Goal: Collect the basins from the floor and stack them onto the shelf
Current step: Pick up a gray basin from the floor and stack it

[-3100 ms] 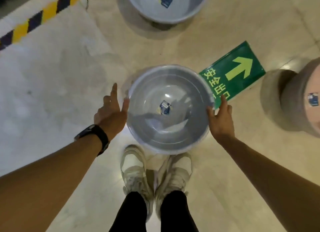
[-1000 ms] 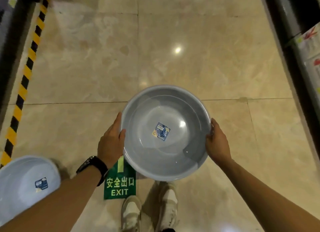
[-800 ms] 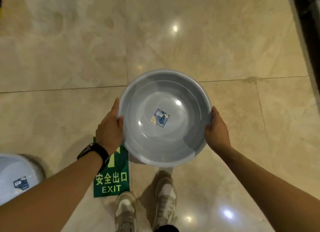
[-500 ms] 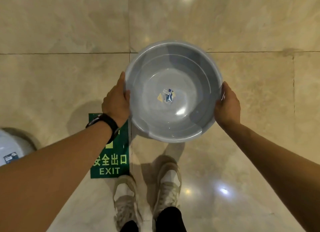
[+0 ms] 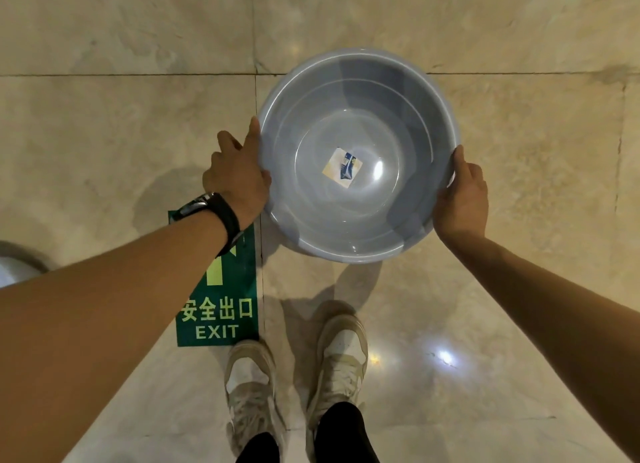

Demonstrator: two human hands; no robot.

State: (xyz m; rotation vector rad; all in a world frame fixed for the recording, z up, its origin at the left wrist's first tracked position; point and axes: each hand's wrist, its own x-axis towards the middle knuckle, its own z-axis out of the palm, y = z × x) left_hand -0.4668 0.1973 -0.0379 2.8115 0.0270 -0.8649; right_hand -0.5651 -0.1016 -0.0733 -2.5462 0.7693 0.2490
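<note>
A round grey plastic basin (image 5: 408, 116) with a small label in its bottom is held above the tiled floor, mouth up. My left hand (image 5: 239, 178), with a black watch on the wrist, grips its left rim. My right hand (image 5: 460, 199) grips the right rim. A sliver of a second, pale basin (image 5: 14, 272) shows at the left edge, mostly hidden behind my left forearm. No shelf is in view.
A green EXIT sign (image 5: 221, 310) lies flat on the beige marble floor (image 5: 104, 133) under my left wrist. My two feet in pale sneakers (image 5: 252, 390) stand just below the basin.
Since the earliest frame I have lifted the grey basin off the floor and turned. Over the last second the view has tilted down and the pale basin has slid almost out of frame on the left.
</note>
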